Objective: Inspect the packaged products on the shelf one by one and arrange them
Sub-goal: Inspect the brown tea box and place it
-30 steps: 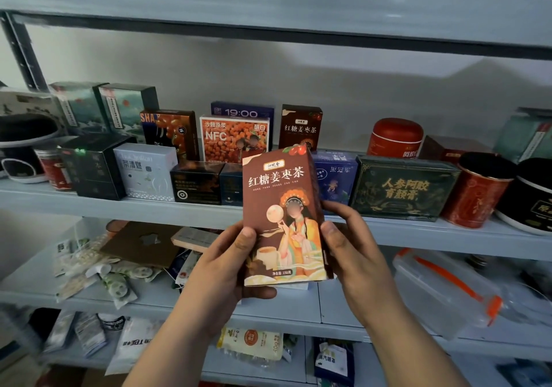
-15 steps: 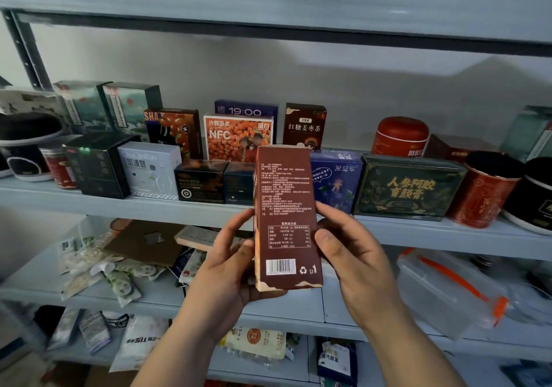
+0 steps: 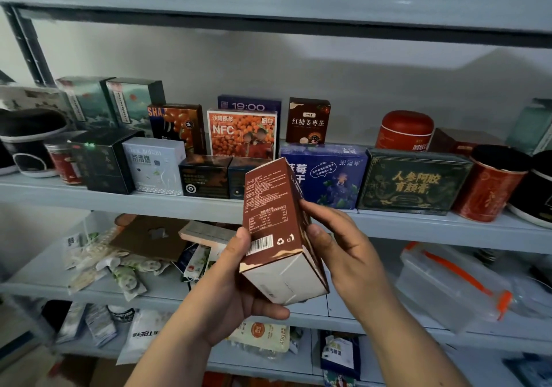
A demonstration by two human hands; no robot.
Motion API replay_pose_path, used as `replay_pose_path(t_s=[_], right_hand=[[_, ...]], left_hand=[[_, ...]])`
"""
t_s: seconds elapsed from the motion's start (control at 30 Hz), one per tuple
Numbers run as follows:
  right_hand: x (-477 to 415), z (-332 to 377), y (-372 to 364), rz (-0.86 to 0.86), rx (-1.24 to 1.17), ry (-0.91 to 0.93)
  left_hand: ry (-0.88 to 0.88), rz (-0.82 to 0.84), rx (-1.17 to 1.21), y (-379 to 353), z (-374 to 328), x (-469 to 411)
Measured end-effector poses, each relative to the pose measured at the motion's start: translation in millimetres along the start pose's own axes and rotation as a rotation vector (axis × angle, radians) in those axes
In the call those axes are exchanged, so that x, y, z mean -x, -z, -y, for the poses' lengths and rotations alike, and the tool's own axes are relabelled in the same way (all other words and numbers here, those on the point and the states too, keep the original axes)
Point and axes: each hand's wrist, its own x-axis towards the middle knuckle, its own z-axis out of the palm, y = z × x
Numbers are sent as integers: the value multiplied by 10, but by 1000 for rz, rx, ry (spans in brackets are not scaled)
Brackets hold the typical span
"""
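Note:
A tall brown tea box is held in front of the middle shelf, tilted with its top away from me. Its side panel with small print and a barcode faces me, and its pale bottom flap shows. My left hand grips it from below and the left, thumb by the barcode. My right hand holds its right edge with thumb and fingers. A matching brown box stands in the shelf's back row.
The middle shelf carries several boxes: an orange NFC box, a blue berry box, a dark green box, plus red tins. The lower shelf holds loose sachets and a clear plastic container.
The box turned from its illustrated front to its printed side, then tipped back so the bottom flap shows. My left hand slid under it.

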Motion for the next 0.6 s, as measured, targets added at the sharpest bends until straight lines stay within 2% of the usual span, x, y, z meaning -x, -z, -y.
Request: replay_pose_path(t_s=[0.17, 0.43, 0.53, 0.6], right_hand=[[15, -12, -21, 4, -55, -42], [14, -37, -59, 49, -299, -152], [7, -38, -88, 93, -371, -125], [4, -20, -100, 87, -399, -84]], left_hand=[[-34, 18, 4, 41, 6, 41], [-195, 16, -51, 180, 14, 116], [-256, 11, -47, 220, 24, 139], [-289, -48, -76, 230, 40, 145]])
